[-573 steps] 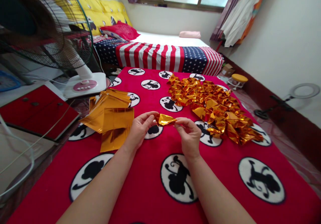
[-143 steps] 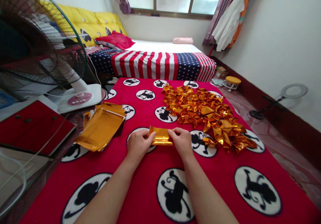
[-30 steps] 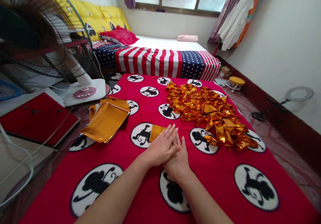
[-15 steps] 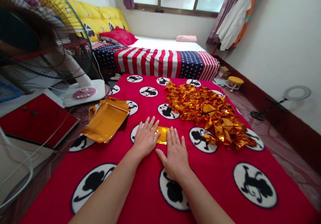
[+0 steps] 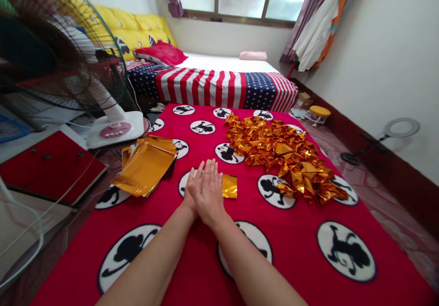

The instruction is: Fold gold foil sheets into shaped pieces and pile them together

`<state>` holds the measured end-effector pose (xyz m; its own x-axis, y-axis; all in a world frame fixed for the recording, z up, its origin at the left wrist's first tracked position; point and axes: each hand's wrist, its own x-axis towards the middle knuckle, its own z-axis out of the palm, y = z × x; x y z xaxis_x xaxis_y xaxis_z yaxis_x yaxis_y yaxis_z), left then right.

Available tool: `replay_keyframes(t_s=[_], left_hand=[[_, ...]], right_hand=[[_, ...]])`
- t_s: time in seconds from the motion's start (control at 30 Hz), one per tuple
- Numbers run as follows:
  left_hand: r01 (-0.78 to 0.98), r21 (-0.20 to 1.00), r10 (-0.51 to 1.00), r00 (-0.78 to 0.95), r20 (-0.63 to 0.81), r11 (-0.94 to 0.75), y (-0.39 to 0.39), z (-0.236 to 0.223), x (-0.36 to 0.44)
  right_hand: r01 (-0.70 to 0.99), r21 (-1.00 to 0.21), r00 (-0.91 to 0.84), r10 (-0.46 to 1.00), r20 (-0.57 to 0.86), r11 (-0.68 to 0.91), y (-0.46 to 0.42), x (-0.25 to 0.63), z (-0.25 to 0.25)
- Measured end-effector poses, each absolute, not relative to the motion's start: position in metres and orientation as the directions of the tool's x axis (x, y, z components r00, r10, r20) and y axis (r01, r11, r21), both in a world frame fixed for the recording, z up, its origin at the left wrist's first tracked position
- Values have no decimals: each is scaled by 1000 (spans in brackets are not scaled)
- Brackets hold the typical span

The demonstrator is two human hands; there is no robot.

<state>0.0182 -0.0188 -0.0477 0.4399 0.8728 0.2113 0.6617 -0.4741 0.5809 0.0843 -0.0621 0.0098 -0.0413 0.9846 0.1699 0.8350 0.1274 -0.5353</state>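
A folded piece of gold foil paper (image 5: 230, 186) lies flat on the red cloth, its left part covered by my hands. My right hand (image 5: 208, 191) is stretched out flat, palm down, over the paper's left end and partly across my left hand. Beneath it, my left hand (image 5: 190, 195) lies with its fingers extended, mostly hidden. To the left sits a stack of gold foil sheets (image 5: 146, 166), slightly fanned. A heap of folded gold foil pieces (image 5: 284, 153) spreads over the right side of the cloth.
The red cloth (image 5: 178, 269) with round monkey prints covers the table. At the left, a fan (image 5: 116, 125) stands beside a red-topped cabinet (image 5: 51, 166). A bed (image 5: 206, 86) is beyond the table, and a yellow stool (image 5: 319, 110) stands on the floor at the right.
My right hand has moved left from the paper's right end and now overlaps my left hand. The right part of the gold paper has come into view.
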Motion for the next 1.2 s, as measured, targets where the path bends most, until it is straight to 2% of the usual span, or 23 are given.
replay_keyframes(t_s=[0.17, 0.3, 0.4, 0.5, 0.6, 0.67, 0.87, 0.97, 1.1, 1.2], left_hand=[[811, 365, 887, 385, 256, -457, -22, -37, 14], [879, 234, 909, 391, 145, -416, -25, -25, 16], [897, 189, 916, 383, 118, -399, -27, -15, 19], [896, 186, 913, 382, 143, -404, -29, -10, 19], [890, 195, 909, 384, 163, -411, -30, -11, 19], [889, 202, 909, 381, 171, -411, -30, -12, 19], [883, 233, 909, 370, 191, -408, -29, -16, 19], [875, 260, 909, 364, 203, -408, -29, -15, 18], [855, 314, 907, 353, 231, -412, -29, -16, 17], [827, 386, 908, 323, 267, -408, -27, -16, 15]], right_hand=[[809, -573, -81, 990, 112, 131, -61, 105, 4], [822, -548, -114, 988, 105, 153, -67, 121, -5], [858, -485, -115, 983, 142, 171, -70, 140, -14], [906, -408, -59, 988, 145, 114, -72, 164, -21], [923, -384, 45, 986, 160, 20, -74, 185, -25], [910, -415, 111, 976, 190, -23, -74, 194, -26], [820, -572, 202, 934, 293, 2, -74, 192, -13], [787, -613, 248, 943, 224, -61, -68, 184, -1], [749, -629, 314, 947, 64, -206, -57, 181, 7], [616, -755, 334, 942, -9, -225, -50, 183, 2]])
